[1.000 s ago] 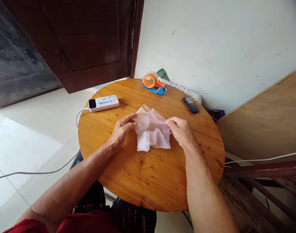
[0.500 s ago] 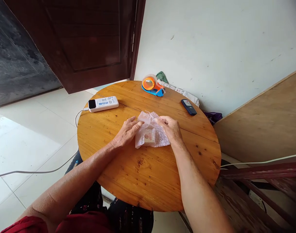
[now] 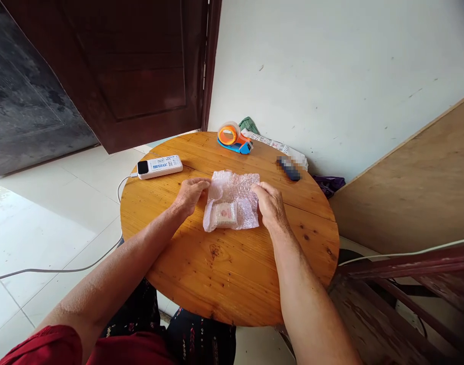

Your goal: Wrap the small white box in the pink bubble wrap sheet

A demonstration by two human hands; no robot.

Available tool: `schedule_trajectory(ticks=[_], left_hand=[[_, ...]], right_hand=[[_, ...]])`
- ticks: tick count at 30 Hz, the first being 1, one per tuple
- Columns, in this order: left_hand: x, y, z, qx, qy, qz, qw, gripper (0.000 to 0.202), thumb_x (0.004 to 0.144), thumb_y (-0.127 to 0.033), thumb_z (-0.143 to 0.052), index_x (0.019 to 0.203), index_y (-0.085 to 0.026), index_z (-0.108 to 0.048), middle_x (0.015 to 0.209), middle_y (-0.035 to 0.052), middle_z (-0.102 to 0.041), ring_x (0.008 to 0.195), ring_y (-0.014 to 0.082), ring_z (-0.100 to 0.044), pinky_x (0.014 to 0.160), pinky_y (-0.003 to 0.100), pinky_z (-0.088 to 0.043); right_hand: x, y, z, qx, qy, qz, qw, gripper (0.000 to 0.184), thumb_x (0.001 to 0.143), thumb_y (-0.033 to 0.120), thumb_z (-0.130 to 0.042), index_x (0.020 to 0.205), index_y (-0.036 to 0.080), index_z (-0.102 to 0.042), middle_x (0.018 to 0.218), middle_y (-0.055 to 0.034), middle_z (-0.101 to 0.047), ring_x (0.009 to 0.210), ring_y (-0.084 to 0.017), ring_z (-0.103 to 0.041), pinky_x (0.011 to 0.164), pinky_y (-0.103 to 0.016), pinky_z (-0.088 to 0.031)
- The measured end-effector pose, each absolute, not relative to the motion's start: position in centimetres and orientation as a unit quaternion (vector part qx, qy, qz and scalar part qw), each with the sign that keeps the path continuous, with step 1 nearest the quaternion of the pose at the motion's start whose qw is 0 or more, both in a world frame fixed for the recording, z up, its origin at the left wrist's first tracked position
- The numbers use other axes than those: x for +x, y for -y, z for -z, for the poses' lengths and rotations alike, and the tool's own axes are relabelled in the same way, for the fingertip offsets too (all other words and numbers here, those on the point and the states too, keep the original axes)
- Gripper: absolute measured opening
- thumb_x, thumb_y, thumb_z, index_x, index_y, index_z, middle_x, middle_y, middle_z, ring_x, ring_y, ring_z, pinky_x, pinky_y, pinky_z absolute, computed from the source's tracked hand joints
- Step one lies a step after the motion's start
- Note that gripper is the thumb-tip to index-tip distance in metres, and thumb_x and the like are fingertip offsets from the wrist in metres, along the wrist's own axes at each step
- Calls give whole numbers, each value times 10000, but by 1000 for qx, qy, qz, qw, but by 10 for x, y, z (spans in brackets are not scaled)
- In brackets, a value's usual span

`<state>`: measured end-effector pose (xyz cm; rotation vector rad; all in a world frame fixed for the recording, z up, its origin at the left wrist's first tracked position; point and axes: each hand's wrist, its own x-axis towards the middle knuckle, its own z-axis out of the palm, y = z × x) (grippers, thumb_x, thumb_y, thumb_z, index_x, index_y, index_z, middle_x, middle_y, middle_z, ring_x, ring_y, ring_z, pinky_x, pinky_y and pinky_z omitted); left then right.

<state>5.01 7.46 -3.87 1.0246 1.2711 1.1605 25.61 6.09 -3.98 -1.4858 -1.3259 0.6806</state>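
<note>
A sheet of clear bubble wrap (image 3: 241, 185) lies spread out on the round wooden table. Its near part is folded over a small pale rectangular packet (image 3: 226, 214) with a reddish picture, which shows through the plastic. My left hand (image 3: 192, 195) is closed at the sheet's left edge, thumb and fingers pinching it. At the opposite edge, my right hand (image 3: 270, 204) grips the wrap between thumb and bent fingers. The packet sits between both hands, closer to me than the fingertips.
An orange and blue tape dispenser (image 3: 235, 138) stands at the table's far edge. A white device (image 3: 161, 166) with a cable is at the left; a dark, blurred object (image 3: 288, 168) lies at the right. Behind are a door (image 3: 140, 76) and a wall (image 3: 330, 66).
The hands have moved apart, and the far part of the bubble wrap has opened out flatter. The packet now shows more plainly under the near fold. The view has shifted slightly.
</note>
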Motion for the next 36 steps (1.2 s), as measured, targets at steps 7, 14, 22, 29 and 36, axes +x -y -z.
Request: schedule_trajectory(ticks=[7,14,22,29,36], left_hand=[[42,-54,11,638,-568,-388,347,727,677,-618,-726,1234,-159,-643,1236,152,-599,984,271,-615,839,380,-495],[51,-66,28,637,-593,-330,366,63,699,-212,-618,693,-162,-657,619,-1,-584,596,142,-528,592,267,-406],[13,-74,34,501,-584,-479,422,150,715,-285,-625,778,-152,-647,674,24,-625,630,155,-590,585,256,-448],[45,-53,6,728,-516,-297,340,426,757,-529,-722,1086,-261,-760,1288,131,-624,1311,383,-465,1077,505,-368],[30,-69,20,705,-599,-251,284,223,793,-237,-573,904,-179,-758,663,26,-660,658,188,-601,633,274,-424]], right_hand=[[261,-67,49,-629,546,-285,474,311,763,472,-532,589,217,-501,563,60,-411,562,-118,-365,542,-257,-285],[265,-63,44,-666,601,-200,395,257,763,410,-505,618,212,-580,567,11,-564,581,-160,-501,563,-267,-340],[275,-62,38,-730,633,-85,245,217,761,297,-504,607,231,-642,608,-40,-667,601,-192,-561,537,-281,-304],[271,-62,37,-734,630,-100,233,220,812,332,-498,708,228,-661,724,-51,-712,687,-216,-607,579,-285,-337],[276,-62,40,-720,628,-129,268,199,759,250,-556,936,235,-645,728,-18,-725,688,-212,-637,616,-284,-385]])
